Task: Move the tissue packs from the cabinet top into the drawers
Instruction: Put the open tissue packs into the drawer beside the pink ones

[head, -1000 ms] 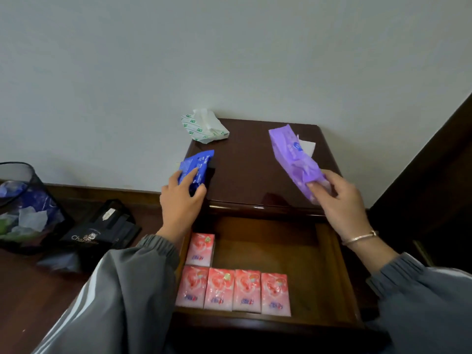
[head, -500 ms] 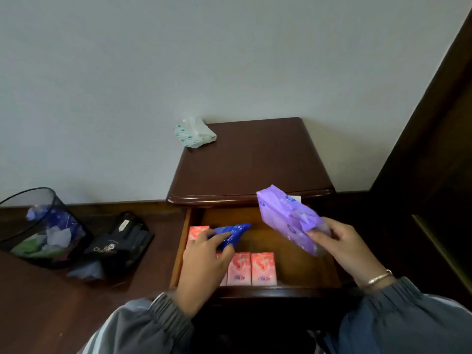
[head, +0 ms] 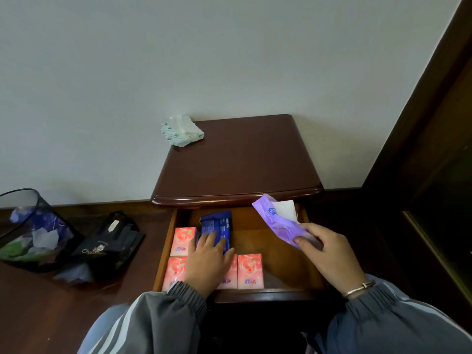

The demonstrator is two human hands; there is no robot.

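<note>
Sorting seems to be the logic of the layout: the open drawer below the cabinet top holds pink packs laid flat and edge to edge along its 6 o'clock front and up its 9 o'clock side, a tight tiling that leaves the floor toward 3 o'clock bare for bulkier items. The left hand lies with fingers straight and spread on the near end of the blue pack, which sits flat at about 11 o'clock in the drawer, just beside the rear pink one. I judge the flat palm is there to seat the pack and square it against its neighbours, not to grip it. The right hand pinches the lower end of the purple pack between thumb and fingers and holds it tilted in the air over the drawer's 2 o'clock corner, far end raised toward the cabinet's front edge. A white sheet pokes from that upper end, so the slack wrapper is probably held opening-up to keep the contents from sliding out; it likely goes into the bare 3 o'clock part. On the cabinet top only the green-and-white pack shows, at the 11 o'clock corner by the wall, not yet moved. A mesh bin and black bag sit on the floor at 9 o'clock.
</note>
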